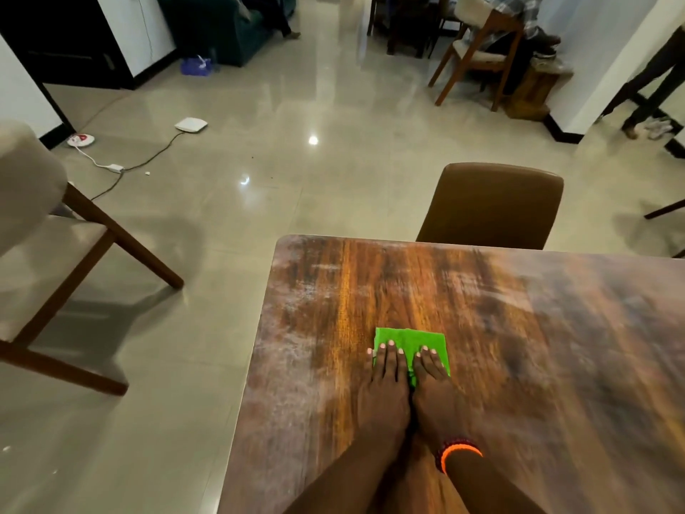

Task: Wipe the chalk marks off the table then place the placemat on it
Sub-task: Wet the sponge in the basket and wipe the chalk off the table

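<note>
A folded green cloth [411,341] lies flat on the wooden table [519,346]. My left hand [385,387] and my right hand [435,387] lie side by side on its near half, fingers straight, pressing it down. White chalk smears [293,350] cover the table's left strip and far edge; a darker, cleaner band runs ahead of the cloth. An orange bead bracelet [457,450] is on my right wrist. No placemat is in view.
A brown chair [493,205] stands at the table's far edge. A wooden chair with beige cushions [48,254] is on the left. Cables and a white device [191,125] lie on the shiny floor. More chairs and a person's legs are far back right.
</note>
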